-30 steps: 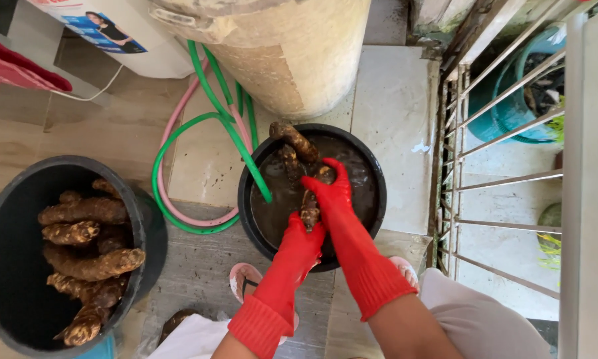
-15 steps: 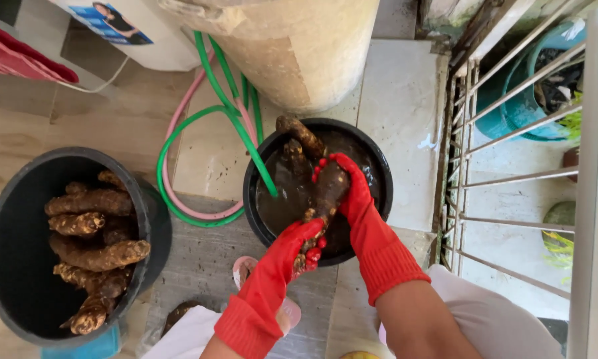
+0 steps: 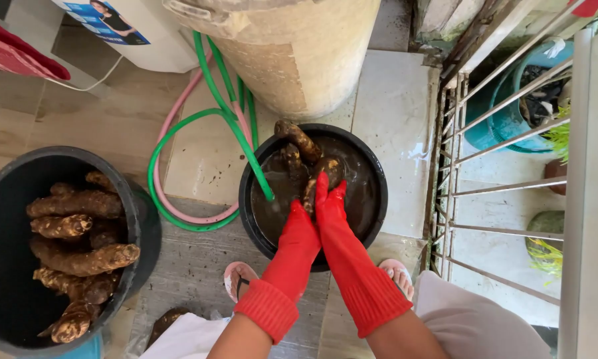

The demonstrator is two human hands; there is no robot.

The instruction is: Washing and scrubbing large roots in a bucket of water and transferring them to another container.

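At far left a black bucket (image 3: 129, 199) holds muddy roots (image 3: 80, 256). Rightward, a green hose (image 3: 229, 126) dips into the dark basin (image 3: 372, 166) of brown water. Both red-gloved hands meet there: left hand (image 3: 299, 229) and right hand (image 3: 329, 199) are closed round one root (image 3: 320, 174), its long axis running away from them, the right reaching further up it.

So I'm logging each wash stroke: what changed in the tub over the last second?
Both red-gloved hands, left hand and right hand, kept their grip on the muddy brown root. Half a second ago it was raised above the murky water; now it sits lower in the black round tub, with the hands sunk closer to the surface. The green hose and the black bucket of roots stayed put.
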